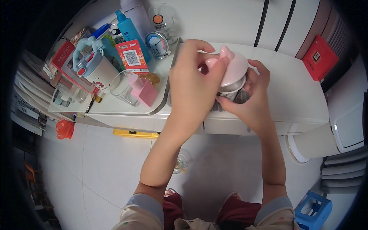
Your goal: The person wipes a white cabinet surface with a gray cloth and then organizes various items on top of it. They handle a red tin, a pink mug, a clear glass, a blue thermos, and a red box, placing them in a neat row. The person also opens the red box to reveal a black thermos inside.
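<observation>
My left hand [192, 80] pinches the raised knob of a glossy pink lid [237, 69] between thumb and fingers. The lid tilts over the mouth of a white cup [230, 95] with dark markings, and part of the cup's inner wall shows beneath it. Around the cup's right side and front curls my right hand [253, 97]. A grey cloth or mat [215, 106] lies under the cup on the white cabinet top [290, 95]. My left hand hides part of the lid's knob and the cup's left side.
Left of my hands, a raised tray [115, 109] carries a pink bottle [145, 93], a clear glass [123, 89], a lidded tumbler [99, 70], a blue pump bottle [133, 31], a round dial gauge [157, 44] and a red card with a printed code [132, 57]. A glass vessel [180, 164] stands on the floor.
</observation>
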A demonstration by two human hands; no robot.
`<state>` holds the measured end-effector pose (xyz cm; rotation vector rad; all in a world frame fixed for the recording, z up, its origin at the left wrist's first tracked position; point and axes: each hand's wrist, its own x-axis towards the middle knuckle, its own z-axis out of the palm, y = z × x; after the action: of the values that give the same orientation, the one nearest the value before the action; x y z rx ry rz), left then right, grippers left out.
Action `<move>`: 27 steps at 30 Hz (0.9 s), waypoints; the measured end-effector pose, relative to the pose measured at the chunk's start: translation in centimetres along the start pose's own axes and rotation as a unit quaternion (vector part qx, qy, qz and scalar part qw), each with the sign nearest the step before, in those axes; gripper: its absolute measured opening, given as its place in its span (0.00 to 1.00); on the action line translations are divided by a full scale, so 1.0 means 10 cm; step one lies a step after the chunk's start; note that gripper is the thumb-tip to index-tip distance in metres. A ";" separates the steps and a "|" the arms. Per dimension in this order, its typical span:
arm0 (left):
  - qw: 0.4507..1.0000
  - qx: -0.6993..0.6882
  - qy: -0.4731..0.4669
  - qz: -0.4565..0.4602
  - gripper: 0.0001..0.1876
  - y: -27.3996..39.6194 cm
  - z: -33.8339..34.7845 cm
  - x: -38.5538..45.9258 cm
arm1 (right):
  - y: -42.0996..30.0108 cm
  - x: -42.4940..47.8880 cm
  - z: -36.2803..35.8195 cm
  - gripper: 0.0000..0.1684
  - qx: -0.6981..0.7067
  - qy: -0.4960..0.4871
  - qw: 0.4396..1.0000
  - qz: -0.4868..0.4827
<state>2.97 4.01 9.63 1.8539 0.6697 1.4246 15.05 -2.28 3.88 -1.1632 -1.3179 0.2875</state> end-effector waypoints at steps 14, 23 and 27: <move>0.982 -0.187 -0.034 -0.014 0.13 0.13 -0.22 0.09 | -0.04 -0.06 -0.02 0.60 -0.114 0.007 0.989 -0.096; 0.997 -0.005 -0.057 0.053 0.12 0.13 -0.09 0.00 | -0.12 -0.04 -0.02 0.60 -0.099 0.032 0.994 -0.036; 0.993 0.043 -0.068 0.081 0.12 0.11 -0.07 -0.02 | -0.12 -0.03 -0.02 0.60 -0.090 0.037 0.993 -0.063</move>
<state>2.22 3.31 10.48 2.0918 0.5303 1.3721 14.57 -3.13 4.70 -1.2229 -1.3677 0.0328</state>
